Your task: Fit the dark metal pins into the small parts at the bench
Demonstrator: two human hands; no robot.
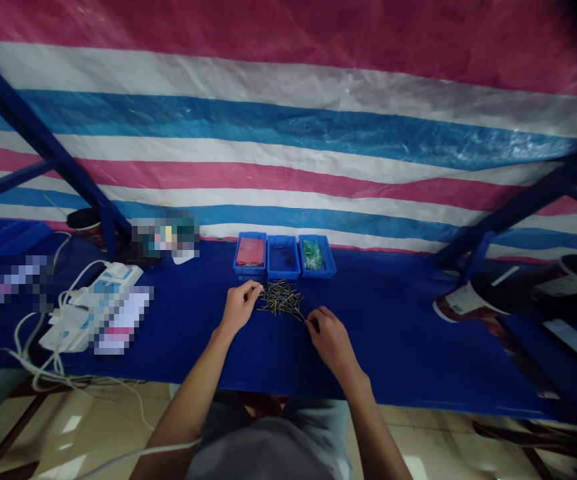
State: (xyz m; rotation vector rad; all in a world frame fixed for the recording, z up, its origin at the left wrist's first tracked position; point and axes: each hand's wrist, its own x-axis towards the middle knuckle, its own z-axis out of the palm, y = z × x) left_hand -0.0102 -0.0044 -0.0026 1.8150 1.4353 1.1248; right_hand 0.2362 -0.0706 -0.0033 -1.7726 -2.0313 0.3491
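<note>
Well, striped sheeting (288, 150) backs the blue tabletop (393, 353) bearing piled rods (281, 297).

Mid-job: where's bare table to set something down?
Widest: blue tabletop between the right hand and the labelled bucket. Smaller: between the left hand and the blurred item beside the white power strip; between the pile of thin sticks and the near edge. Crowded: from that pile to the three blue bins, and the left end around the cables.

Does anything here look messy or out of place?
The white cables at left look untidy: they tangle beside the power strip, some hanging below the table. Thin sticks lie in a loose heap between the left hand and right hand.
</note>
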